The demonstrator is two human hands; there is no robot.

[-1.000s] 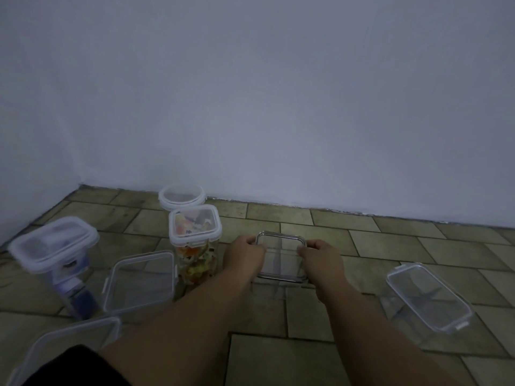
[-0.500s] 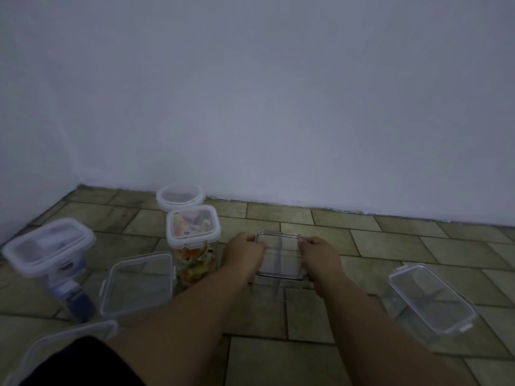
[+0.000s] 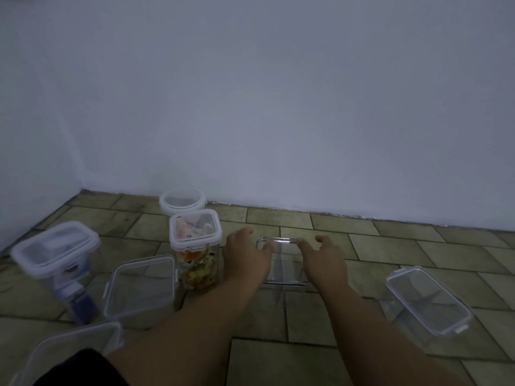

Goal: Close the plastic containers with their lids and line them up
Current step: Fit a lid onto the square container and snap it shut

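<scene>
Wall (image 3: 278, 107): plain, pale blue-grey, fills upper frame
Corner (image 3: 80, 174): upper left, vertical seam
Floor (image 3: 390, 246): olive-brown rectangular tiles, dark joints, lower frame
Light: dim, even

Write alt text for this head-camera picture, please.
A person's left hand and right hand rest on the rim of a lidless clear box on a tiled floor. A lidded jar of colourful food stands to its left, a lidded clear box to its right.

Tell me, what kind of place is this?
Probably a bare corner of a room at home, seen from down near the ground: a tiled floor, a plain white wall meeting it, and plastic food containers standing on the tiles.
</scene>
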